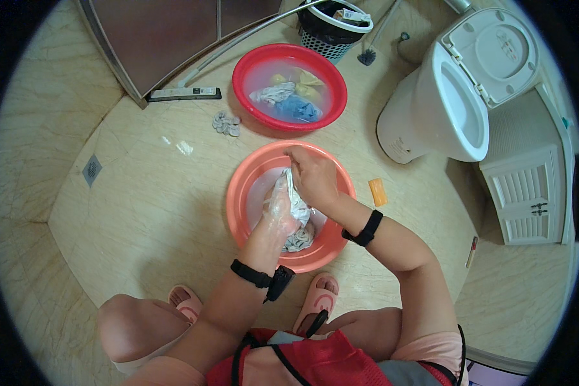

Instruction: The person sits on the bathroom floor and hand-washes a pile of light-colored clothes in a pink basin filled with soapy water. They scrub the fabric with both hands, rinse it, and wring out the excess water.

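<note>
Before me on the floor is an orange-pink basin (239, 193) with cloudy, sudsy water in it. A wet white cloth (298, 207) is bunched between my two hands above the water. My right hand (314, 177) is closed in a fist on the cloth's upper end, over the basin's far side. Wet and streaked with suds, my left hand (280, 207) grips the cloth lower down; its fingers are partly hidden. Below it, against the basin's near wall, lies a bunched greyish-white cloth (299, 240).
Beyond stands a red basin (239, 87) with soaking blue, white and yellow clothes. A small grey cloth bundle (226, 123) and an orange soap-like bar (377, 192) lie on the floor. Around are a flat mop (185, 93), a bin (328, 48), a toilet (424, 109) and a white cabinet (527, 186).
</note>
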The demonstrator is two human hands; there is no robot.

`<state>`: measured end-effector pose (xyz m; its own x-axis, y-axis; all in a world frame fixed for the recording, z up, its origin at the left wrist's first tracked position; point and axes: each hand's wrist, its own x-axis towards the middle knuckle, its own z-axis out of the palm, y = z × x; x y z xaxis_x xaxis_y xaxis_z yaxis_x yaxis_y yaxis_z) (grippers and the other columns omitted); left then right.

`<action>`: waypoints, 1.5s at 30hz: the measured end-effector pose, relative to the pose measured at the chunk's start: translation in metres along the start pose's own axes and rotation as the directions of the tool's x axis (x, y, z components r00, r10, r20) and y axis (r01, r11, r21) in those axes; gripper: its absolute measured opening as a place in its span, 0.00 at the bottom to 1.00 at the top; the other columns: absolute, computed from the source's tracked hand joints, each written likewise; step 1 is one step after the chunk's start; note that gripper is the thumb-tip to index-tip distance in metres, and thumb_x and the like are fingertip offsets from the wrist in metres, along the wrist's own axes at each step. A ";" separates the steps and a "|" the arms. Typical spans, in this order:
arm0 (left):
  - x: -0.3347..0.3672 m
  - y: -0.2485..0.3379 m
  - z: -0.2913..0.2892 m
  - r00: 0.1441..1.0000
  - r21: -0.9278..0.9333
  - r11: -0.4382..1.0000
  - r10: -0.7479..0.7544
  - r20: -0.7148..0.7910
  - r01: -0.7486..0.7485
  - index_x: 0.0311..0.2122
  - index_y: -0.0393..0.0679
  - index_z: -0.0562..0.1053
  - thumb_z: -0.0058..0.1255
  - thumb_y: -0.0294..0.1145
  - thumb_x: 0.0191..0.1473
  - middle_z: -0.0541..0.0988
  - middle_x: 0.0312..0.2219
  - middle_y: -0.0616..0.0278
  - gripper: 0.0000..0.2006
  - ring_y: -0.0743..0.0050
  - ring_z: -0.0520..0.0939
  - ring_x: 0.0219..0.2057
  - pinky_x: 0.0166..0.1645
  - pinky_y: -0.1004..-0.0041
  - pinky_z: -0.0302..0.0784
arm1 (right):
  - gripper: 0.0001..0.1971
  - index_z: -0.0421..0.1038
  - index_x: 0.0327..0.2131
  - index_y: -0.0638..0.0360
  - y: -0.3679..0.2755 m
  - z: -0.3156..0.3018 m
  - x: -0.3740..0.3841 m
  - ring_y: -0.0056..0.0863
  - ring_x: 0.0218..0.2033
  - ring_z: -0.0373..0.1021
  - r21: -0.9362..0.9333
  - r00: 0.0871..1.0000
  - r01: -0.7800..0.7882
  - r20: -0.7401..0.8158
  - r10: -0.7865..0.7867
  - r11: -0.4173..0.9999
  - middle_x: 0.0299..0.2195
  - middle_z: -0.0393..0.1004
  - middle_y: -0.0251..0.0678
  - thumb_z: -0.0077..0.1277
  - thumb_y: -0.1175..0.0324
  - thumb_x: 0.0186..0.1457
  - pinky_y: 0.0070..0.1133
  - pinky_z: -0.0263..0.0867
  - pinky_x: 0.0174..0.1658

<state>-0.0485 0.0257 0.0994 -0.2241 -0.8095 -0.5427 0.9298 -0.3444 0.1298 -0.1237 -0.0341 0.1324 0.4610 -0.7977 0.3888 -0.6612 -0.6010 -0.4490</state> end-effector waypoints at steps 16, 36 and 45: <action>0.013 0.012 -0.051 0.998 -0.034 0.999 0.044 0.035 -0.042 0.41 0.47 0.71 0.38 0.48 0.60 0.76 0.33 0.64 0.17 0.69 0.78 0.35 0.40 0.66 0.76 | 0.09 0.73 0.35 0.48 -0.072 -0.010 -0.038 0.40 0.19 0.72 -0.145 0.925 0.289 0.298 -0.237 0.946 0.18 0.72 0.39 0.49 0.64 0.48 0.36 0.65 0.23; 0.033 -0.004 -0.050 0.930 0.029 0.998 0.035 0.367 -0.049 0.43 0.48 0.69 0.35 0.46 0.61 0.76 0.37 0.64 0.16 0.71 0.76 0.42 0.45 0.67 0.73 | 0.10 0.73 0.35 0.49 -0.040 -0.003 -0.036 0.36 0.20 0.72 -0.123 0.928 0.326 0.228 -0.293 0.937 0.21 0.74 0.40 0.51 0.66 0.45 0.32 0.65 0.21; 0.058 -0.006 -0.104 0.776 0.496 0.631 0.297 0.556 -0.597 0.44 0.48 0.69 0.35 0.42 0.61 0.75 0.36 0.66 0.14 0.71 0.78 0.36 0.40 0.68 0.76 | 0.12 0.71 0.36 0.53 -0.073 0.004 -0.041 0.36 0.17 0.71 0.036 0.905 0.415 0.084 -0.417 0.909 0.15 0.70 0.39 0.49 0.68 0.44 0.32 0.63 0.17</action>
<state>-0.0363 0.0307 -0.0190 -0.0597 -0.9951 0.0788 0.5752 0.0302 0.8174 -0.0914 0.0421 0.1462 0.7426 -0.4755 0.4716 -0.3879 -0.8794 -0.2760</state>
